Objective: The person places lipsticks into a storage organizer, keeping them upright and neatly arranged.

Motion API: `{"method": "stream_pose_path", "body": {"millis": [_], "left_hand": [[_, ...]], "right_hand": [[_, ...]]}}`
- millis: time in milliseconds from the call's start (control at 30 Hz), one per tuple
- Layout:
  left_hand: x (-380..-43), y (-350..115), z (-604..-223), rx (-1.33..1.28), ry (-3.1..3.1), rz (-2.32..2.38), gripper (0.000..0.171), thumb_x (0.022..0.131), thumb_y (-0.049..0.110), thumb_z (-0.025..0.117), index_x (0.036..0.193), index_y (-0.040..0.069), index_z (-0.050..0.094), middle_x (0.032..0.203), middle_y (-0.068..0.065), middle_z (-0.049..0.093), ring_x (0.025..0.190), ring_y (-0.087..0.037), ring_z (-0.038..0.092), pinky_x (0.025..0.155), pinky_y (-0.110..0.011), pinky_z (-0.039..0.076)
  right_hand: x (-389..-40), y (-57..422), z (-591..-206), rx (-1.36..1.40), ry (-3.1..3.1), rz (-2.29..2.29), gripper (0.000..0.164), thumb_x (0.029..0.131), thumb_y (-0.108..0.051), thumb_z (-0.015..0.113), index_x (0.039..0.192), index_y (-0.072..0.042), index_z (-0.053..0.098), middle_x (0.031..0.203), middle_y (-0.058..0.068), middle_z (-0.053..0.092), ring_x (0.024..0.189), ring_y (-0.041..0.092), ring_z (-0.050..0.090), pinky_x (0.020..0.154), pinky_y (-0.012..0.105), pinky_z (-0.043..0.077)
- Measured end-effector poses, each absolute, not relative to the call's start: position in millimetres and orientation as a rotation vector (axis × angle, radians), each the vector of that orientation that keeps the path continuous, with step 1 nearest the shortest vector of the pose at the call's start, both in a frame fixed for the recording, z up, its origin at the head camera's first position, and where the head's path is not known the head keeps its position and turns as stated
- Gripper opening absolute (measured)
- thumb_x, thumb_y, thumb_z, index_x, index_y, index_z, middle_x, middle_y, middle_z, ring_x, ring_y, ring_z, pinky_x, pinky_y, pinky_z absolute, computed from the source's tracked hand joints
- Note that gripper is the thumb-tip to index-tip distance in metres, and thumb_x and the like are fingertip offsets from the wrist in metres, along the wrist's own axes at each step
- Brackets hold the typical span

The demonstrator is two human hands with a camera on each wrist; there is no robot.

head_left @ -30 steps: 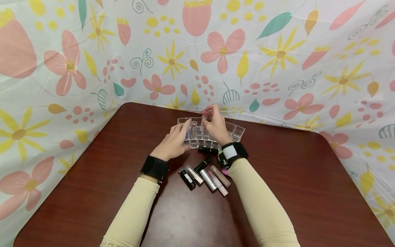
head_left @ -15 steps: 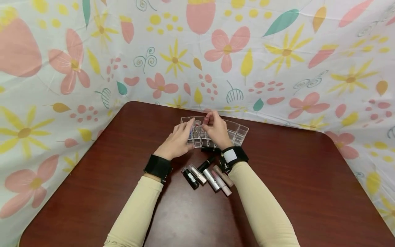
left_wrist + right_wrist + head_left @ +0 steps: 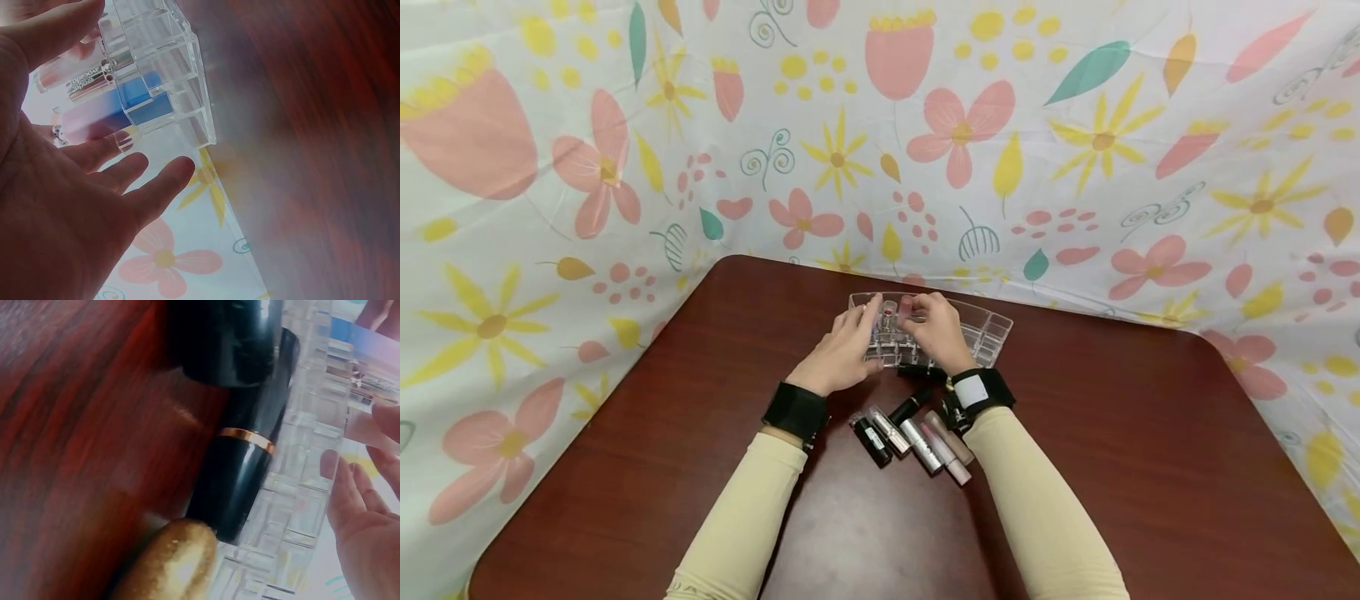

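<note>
toward the back of the bench stands a clear tray. the left hand is at its left end, fingers outstretched, beside a blue-and-pink tube. the right hand's fingers pinch a pink tube at the tray; whether its base sits in a compartment cannot be told. lipsticks lie in front.

Flowered cloth behind a worktop
Pink and yellow flowers and green leaves dot the white cloth; the worktop is reddish-brown.
</note>
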State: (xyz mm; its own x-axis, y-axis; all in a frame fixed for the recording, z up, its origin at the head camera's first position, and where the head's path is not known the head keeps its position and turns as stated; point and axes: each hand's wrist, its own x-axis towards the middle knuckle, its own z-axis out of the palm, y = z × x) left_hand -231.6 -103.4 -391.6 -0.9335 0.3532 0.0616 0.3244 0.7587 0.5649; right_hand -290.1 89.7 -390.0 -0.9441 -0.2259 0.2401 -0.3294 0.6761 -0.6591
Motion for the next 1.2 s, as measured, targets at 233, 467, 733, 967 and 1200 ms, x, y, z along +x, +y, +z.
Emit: {"method": "stream_pose_path", "body": {"millis": [233, 467, 733, 967, 1200], "left_hand": [[-234.7, -101.6, -387.2, 0.587, 2.889, 0.974, 0.102, 0.097, 0.021, 0.07, 0.162, 0.039, -0.007, 0.17, -0.014, 0.011, 0.158, -0.036, 0.016, 0.115, -0.065, 0.035], [-207.9, -117.1, -341.9, 0.806, 3.121, 0.925, 0.081, 0.098, 0.023, 0.069, 0.163, 0.022, 0.022, 0.162, -0.016, 0.032, 0.138, -0.032, 0.051, 0.102, -0.046, 0.053], [-141.4, -122.2, -272.5, 1.268, 3.466, 0.859, 0.034, 0.1, 0.022, 0.066, 0.132, 0.014, 0.065, 0.119, -0.001, 0.07, 0.097, -0.019, 0.067, 0.082, -0.035, 0.056], [-111.3, -116.0, -250.0, 1.557, 3.513, 0.844, 0.013, 0.099, 0.017, 0.065, 0.108, 0.012, 0.073, 0.099, 0.001, 0.072, 0.089, -0.015, 0.067, 0.081, -0.034, 0.054], [-108.9, -113.0, -247.6, 1.584, 3.508, 0.866, 0.01, 0.099, 0.016, 0.064, 0.101, 0.011, 0.072, 0.097, 0.001, 0.071, 0.091, -0.016, 0.067, 0.08, -0.034, 0.055]], "right_hand": [[-272.3, 111.6, -361.2, 0.453, -2.762, 1.222, 0.053, 0.093, -0.021, 0.074, 0.14, -0.005, 0.057, 0.142, 0.019, 0.054, 0.13, 0.038, 0.056, 0.105, 0.052, 0.05], [-197.5, 149.8, -303.3, 0.45, -2.458, 1.61, 0.036, 0.102, -0.024, 0.063, 0.132, -0.004, 0.062, 0.121, 0.009, 0.07, 0.109, 0.017, 0.069, 0.095, 0.031, 0.056], [-113.5, 155.9, -245.2, 0.581, -2.062, 1.723, 0.018, 0.098, -0.008, 0.066, 0.108, 0.007, 0.069, 0.093, 0.007, 0.072, 0.084, 0.015, 0.071, 0.079, 0.021, 0.059], [-76.7, 153.4, -224.9, 0.59, -1.918, 1.69, 0.01, 0.095, 0.003, 0.066, 0.095, 0.012, 0.068, 0.084, 0.009, 0.07, 0.078, 0.02, 0.067, 0.076, 0.024, 0.057], [-76.6, 146.3, -226.0, 0.687, -1.944, 1.577, 0.006, 0.094, 0.006, 0.065, 0.092, 0.011, 0.068, 0.083, 0.007, 0.069, 0.077, 0.016, 0.067, 0.074, 0.021, 0.055]]}}
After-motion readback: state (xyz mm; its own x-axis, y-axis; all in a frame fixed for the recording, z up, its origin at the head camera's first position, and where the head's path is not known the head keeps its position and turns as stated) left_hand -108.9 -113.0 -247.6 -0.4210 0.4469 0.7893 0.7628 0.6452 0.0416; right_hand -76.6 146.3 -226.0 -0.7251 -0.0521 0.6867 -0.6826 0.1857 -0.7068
